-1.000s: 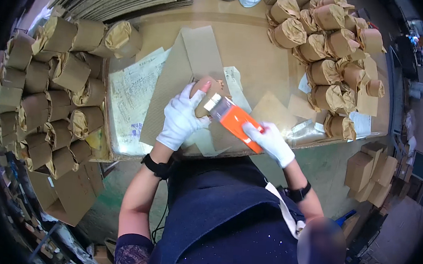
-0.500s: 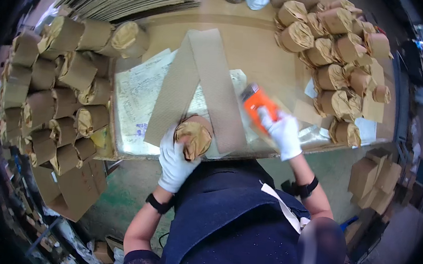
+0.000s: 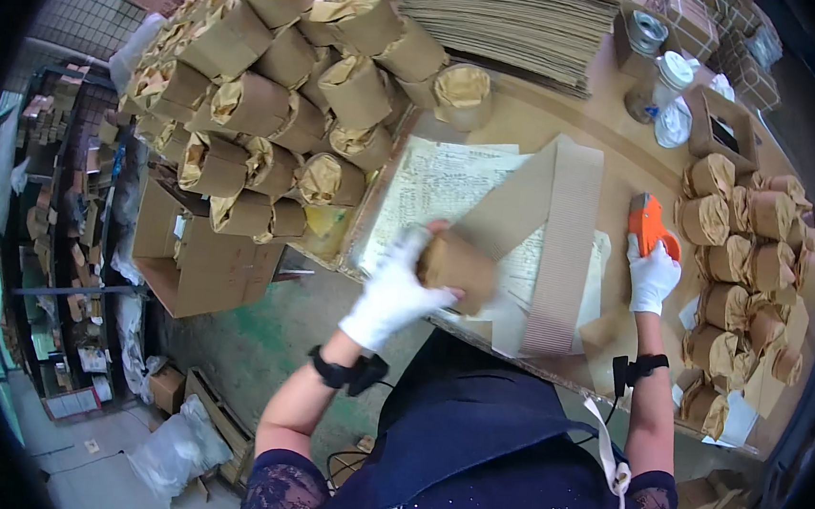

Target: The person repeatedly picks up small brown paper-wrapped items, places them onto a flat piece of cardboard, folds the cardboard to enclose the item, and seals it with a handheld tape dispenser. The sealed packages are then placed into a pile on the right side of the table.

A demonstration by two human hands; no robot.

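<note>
My white-gloved left hand (image 3: 390, 296) is closed round a brown paper-wrapped roll (image 3: 464, 270), held on its side above the table's front edge; the hand is slightly blurred. Behind the roll, two corrugated cardboard strips (image 3: 562, 257) lie crossed at their far ends, partly over written paper sheets (image 3: 423, 184). On the right, my gloved right hand (image 3: 653, 277) grips an orange hand tool (image 3: 652, 226) with a grey head and a looped handle. Its head points away from me. The exact kind of tool does not show clearly.
Many similar wrapped rolls (image 3: 247, 103) are stacked at the left, and another group (image 3: 747, 253) stands at the right. Flat cardboard sheets (image 3: 512, 23) are piled at the back. Beside them stand a white-lidded bottle (image 3: 675, 73) and an open box (image 3: 723, 131). An open carton (image 3: 201, 262) sits below left.
The view has turned left. My left hand has carried the roll leftward, off the corrugated strips, and tipped it onto its side. My right hand has moved the orange tool right, away from the strips.
</note>
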